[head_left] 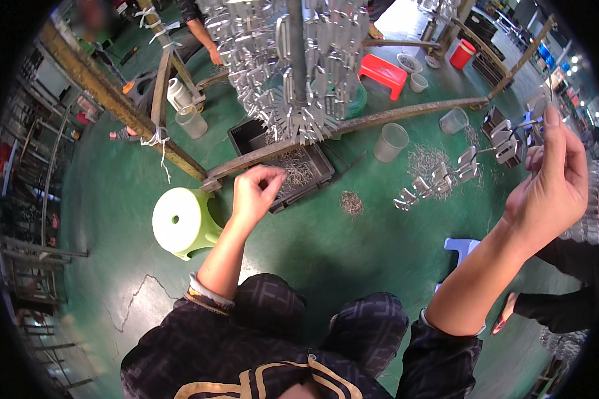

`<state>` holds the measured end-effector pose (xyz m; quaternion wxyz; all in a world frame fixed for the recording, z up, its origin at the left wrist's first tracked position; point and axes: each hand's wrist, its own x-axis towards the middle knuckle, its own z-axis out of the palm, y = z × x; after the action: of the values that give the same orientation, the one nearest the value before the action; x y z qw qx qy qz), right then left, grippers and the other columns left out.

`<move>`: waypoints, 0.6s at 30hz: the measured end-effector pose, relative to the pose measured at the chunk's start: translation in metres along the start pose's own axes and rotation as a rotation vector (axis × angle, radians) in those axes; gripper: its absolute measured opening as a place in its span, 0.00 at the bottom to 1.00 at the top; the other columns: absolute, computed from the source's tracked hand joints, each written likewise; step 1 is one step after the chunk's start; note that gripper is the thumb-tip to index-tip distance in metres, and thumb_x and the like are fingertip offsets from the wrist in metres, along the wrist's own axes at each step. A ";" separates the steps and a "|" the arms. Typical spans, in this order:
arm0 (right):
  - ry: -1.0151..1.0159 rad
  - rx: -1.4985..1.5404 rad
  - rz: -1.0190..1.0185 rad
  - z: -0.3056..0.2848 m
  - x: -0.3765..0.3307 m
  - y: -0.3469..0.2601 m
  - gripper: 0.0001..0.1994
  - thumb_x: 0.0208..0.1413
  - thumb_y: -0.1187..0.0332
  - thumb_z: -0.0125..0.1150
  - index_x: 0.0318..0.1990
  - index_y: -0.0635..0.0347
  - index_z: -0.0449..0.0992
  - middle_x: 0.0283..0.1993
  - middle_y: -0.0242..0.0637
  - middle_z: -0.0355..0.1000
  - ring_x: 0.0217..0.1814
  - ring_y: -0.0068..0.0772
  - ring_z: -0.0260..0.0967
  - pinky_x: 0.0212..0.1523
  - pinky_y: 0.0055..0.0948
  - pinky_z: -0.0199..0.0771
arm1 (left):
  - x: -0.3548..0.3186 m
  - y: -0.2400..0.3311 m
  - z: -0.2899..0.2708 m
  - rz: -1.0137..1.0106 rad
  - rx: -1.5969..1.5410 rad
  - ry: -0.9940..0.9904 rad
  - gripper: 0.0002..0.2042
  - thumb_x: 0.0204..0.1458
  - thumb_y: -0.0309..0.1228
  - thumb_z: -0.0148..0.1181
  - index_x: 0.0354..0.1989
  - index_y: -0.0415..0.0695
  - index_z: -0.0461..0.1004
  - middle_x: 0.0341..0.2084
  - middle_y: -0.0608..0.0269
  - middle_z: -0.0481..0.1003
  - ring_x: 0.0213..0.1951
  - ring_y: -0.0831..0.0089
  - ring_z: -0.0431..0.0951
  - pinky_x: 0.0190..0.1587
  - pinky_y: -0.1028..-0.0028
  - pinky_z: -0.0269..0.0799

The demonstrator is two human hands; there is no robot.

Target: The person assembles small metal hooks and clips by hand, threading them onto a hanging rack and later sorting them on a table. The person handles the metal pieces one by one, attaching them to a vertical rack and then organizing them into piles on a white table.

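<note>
My right hand [546, 183] is raised at the right, thumb and fingers closed on the upper end of a strand of shiny metal pieces [440, 176]. The strand slants down to the left over the green floor. My left hand [256, 194] is over the near left edge of a black tray [323, 174], with thumb and fingertips pinched together. Anything between them is too small to make out. Small thin metal hooks [296, 171] lie in the tray. Above it hangs a dense cluster of silver metal pieces [299, 80] around a grey pole.
A pale green stool [180, 219] stands at the left, a red stool [385, 74] at the back. Wooden beams [359, 126] frame the work spot. Clear plastic tubs [391, 142] and loose hooks [351, 203] are on the floor. Other people are nearby, one person's leg [552, 309] at the right.
</note>
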<state>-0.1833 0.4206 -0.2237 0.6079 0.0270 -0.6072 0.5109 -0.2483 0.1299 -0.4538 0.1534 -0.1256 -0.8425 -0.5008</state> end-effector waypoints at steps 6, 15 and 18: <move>0.008 -0.079 0.050 -0.019 -0.018 0.005 0.06 0.47 0.79 0.67 0.32 0.71 0.77 0.24 0.30 0.70 0.18 0.11 0.54 0.20 0.13 0.48 | -0.045 -0.018 0.004 -0.103 0.084 -0.217 0.06 0.45 0.27 0.65 0.30 0.39 0.80 0.22 0.58 0.76 0.22 0.76 0.75 0.27 0.76 0.70; -0.005 -0.047 0.076 -0.036 -0.034 0.011 0.03 0.48 0.80 0.65 0.30 0.70 0.76 0.23 0.30 0.69 0.18 0.11 0.52 0.19 0.14 0.47 | -0.055 -0.015 0.022 -0.066 0.151 -0.364 0.06 0.46 0.29 0.64 0.30 0.41 0.80 0.25 0.58 0.78 0.24 0.69 0.78 0.30 0.72 0.73; -0.004 -0.024 0.074 -0.039 -0.036 0.013 0.02 0.49 0.81 0.64 0.30 0.70 0.76 0.23 0.30 0.69 0.18 0.10 0.52 0.19 0.14 0.47 | -0.055 -0.015 0.026 -0.074 0.175 -0.390 0.06 0.46 0.30 0.64 0.31 0.41 0.80 0.25 0.58 0.78 0.24 0.68 0.78 0.30 0.72 0.73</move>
<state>-0.1551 0.4307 -0.2690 0.5877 -0.0019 -0.6151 0.5256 -0.2068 0.1428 -0.4988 -0.0208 -0.1752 -0.9006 -0.3973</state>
